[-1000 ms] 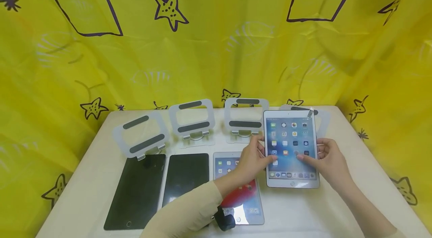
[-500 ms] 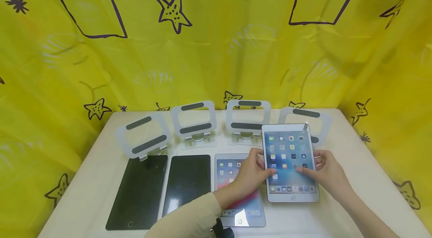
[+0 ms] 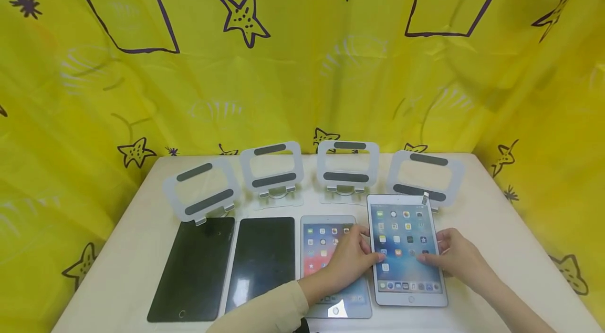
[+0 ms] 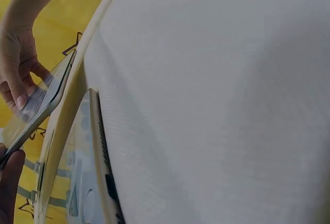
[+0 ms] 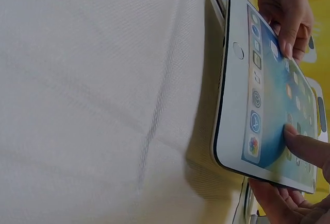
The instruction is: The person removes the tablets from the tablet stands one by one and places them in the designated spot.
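Both hands hold a white-framed tablet (image 3: 404, 275) with a lit home screen of app icons. My left hand (image 3: 347, 262) grips its left edge, thumb over the screen. My right hand (image 3: 465, 262) grips the right edge, its thumb also on the glass. A small tag (image 3: 425, 198) sticks up at the tablet's top right corner. In the right wrist view the tablet (image 5: 242, 80) is tilted above the white tabletop, casting a shadow. Beneath my left forearm lies another white tablet (image 3: 337, 296), partly hidden. Behind the held tablet stands a grey stand (image 3: 420, 178).
Two tablets with dark screens, one at the far left (image 3: 194, 270) and one beside it (image 3: 262, 254), lie on the white table (image 3: 113, 270). More stands line the back: left (image 3: 200, 188), centre left (image 3: 271, 165) and centre right (image 3: 347, 162). A yellow curtain (image 3: 293, 86) hangs behind.
Both hands have lowered the held tablet and brought it nearer to me, uncovering the right-hand stand behind it. The grip looks the same, and the other tablets stay put.
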`<action>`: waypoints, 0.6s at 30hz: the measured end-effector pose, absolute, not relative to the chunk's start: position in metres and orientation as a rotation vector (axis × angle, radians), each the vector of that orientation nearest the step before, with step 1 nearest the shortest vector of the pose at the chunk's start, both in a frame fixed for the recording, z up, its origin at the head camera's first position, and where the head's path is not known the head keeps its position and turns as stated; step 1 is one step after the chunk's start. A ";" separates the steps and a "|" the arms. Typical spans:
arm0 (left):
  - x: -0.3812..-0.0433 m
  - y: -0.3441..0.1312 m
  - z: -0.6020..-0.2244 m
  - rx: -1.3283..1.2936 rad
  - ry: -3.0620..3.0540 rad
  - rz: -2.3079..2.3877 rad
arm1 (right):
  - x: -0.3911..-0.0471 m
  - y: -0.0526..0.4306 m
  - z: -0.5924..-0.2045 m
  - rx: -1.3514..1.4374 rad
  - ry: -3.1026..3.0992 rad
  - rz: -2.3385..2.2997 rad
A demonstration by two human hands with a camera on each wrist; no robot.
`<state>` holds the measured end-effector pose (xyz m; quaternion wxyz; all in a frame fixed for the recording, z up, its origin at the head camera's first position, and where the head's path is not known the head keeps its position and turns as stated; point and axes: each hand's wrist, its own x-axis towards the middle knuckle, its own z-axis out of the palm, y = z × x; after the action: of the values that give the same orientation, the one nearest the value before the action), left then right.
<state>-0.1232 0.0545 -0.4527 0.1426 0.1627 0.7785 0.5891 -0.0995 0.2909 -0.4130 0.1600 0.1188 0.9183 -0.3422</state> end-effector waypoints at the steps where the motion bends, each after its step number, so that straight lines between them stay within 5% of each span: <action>1: -0.122 0.054 -0.454 0.465 2.239 1.692 | -0.099 0.291 -0.415 0.335 2.620 -0.974; 18: -0.117 0.054 -0.461 0.396 2.175 1.544 | -0.094 0.295 -0.431 0.302 2.547 -0.874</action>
<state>-0.1171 0.0539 -0.4613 0.2206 0.1433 0.7867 0.5585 -0.0937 0.2945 -0.4310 0.2143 0.1089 0.9181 -0.3151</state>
